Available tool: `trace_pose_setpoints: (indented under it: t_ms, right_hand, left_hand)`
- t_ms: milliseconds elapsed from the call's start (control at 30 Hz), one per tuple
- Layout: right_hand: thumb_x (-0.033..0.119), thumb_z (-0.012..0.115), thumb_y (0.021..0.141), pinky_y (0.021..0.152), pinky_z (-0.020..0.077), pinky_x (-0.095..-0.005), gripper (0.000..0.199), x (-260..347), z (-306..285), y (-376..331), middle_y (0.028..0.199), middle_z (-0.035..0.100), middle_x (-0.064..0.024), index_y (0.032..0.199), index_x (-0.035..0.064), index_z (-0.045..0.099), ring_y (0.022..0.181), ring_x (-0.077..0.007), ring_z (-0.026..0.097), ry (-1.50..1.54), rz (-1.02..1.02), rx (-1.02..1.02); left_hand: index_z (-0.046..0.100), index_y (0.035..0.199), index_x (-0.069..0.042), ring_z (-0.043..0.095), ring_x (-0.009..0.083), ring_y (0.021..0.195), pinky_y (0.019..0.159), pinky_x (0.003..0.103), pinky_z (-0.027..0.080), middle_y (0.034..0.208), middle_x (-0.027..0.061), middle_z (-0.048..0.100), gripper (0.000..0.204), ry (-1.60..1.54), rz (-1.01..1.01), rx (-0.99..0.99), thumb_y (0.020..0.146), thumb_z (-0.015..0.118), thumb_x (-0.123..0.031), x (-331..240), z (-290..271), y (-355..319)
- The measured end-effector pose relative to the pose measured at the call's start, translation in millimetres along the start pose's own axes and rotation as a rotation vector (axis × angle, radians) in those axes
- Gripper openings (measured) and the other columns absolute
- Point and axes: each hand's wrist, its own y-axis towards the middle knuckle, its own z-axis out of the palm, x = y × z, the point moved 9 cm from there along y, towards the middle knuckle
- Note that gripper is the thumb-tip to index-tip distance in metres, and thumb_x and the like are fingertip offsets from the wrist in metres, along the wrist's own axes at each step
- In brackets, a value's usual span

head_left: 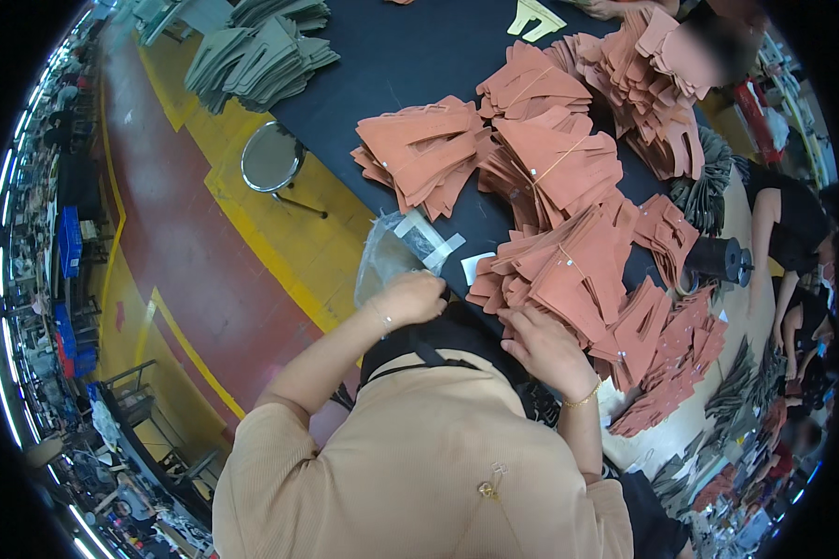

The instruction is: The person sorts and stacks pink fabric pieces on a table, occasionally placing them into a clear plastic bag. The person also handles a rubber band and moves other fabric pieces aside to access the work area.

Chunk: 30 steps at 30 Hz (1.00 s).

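Observation:
My left hand is closed at the table's near edge, beside a clear plastic bag taped to that edge. What its fingers hold, if anything, is hidden. My right hand lies with fingers stretched out at the near edge of a bundle of flat reddish-brown cut pieces; the fingertips seem to touch it. A smaller fan of the same pieces is just right of this hand. Beyond lie more tied bundles and a splayed pile. A small white card sits between the hands.
Grey-green pieces are stacked at the far left of the dark table. A round stool stands on the floor to the left. A black spool is on the right. Other people work along the right side.

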Motion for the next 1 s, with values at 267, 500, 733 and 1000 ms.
trace_pose_setpoints:
  t_ms: [267,500,733,1000]
  right_hand:
    - [0.023,0.065,0.085,0.089,0.0485,-0.0420,0.043,23.8,-20.4,34.5,0.117,0.059,-0.0136,0.125,0.0091,0.055,0.106,-0.0334,0.060,0.074,0.021,-0.018]
    - [0.018,0.066,0.085,0.096,0.0448,-0.0407,0.047,22.4,-82.1,46.1,0.121,0.058,-0.0155,0.129,0.0071,0.053,0.112,-0.0342,0.056,0.092,0.081,-0.220]
    - [0.020,0.066,0.085,0.092,0.0469,-0.0407,0.047,12.7,-93.8,34.2,0.119,0.059,-0.0154,0.129,0.0079,0.053,0.107,-0.0346,0.058,0.206,0.231,-0.251]
    - [0.025,0.064,0.088,0.095,0.0454,-0.0409,0.047,-12.6,-111.4,38.9,0.123,0.057,-0.0151,0.130,0.0080,0.052,0.111,-0.0333,0.057,0.249,0.246,-0.321]
  left_hand:
    - [0.068,0.092,-0.002,0.066,0.0278,0.075,0.070,0.040,0.051,0.086,0.0166,0.068,0.033,-0.254,-0.085,0.171,0.090,0.058,-0.034,105.8,-59.9,8.0]
    - [0.067,0.091,-0.002,0.062,0.0097,0.069,0.062,0.023,0.049,0.081,0.0041,0.068,0.026,-0.887,0.031,0.066,0.094,0.061,-0.027,87.7,-171.8,73.3]
    - [0.060,0.116,0.007,0.066,0.0193,0.087,0.078,0.029,0.052,0.098,0.0121,0.068,0.055,-0.581,0.093,-0.515,0.086,0.069,-0.039,57.5,-289.7,273.9]
    - [0.049,0.121,0.008,0.061,0.0250,0.110,0.092,0.036,0.051,0.116,0.0182,0.062,0.072,-0.850,-0.088,-0.315,0.071,0.085,-0.029,44.2,-285.0,385.0]
